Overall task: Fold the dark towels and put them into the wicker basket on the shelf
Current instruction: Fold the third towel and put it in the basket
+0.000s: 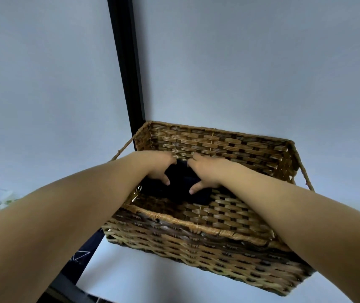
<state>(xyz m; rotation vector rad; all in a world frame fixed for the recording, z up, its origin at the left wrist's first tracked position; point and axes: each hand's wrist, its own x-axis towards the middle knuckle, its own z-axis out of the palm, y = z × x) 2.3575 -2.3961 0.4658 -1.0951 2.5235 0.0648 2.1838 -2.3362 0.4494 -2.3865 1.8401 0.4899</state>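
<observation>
Head view, basket: rectangular brown woven wicker basket stands on a white shelf board, its far left corner close to a black upright post; a thin twig-like loop handle sticks out at the left end, and another handle at the right end.
Head view, towel: dark navy folded towel lies inside the basket, on the left part of its floor, against the far wall; the right part of the woven floor shows bare.
Head view, left hand: left hand reaches over the near left rim and lies on the towel's left side, thumb pointing down and toward the middle, fingers curled over the far edge of the cloth; their tips are hidden, so whether they truly clamp the fabric I cannot tell for sure.
Head view, right hand: right hand lies on the towel's right side, thumb stretched down toward the middle, fingers bent over the far edge near the back wall, mirroring the left.
Head view, hands together: the two are near each other but apart, with dark cloth showing between them.
Head view, surroundings: plain pale wall behind the shelf; dark patterned fabric shows below the shelf's left edge.
</observation>
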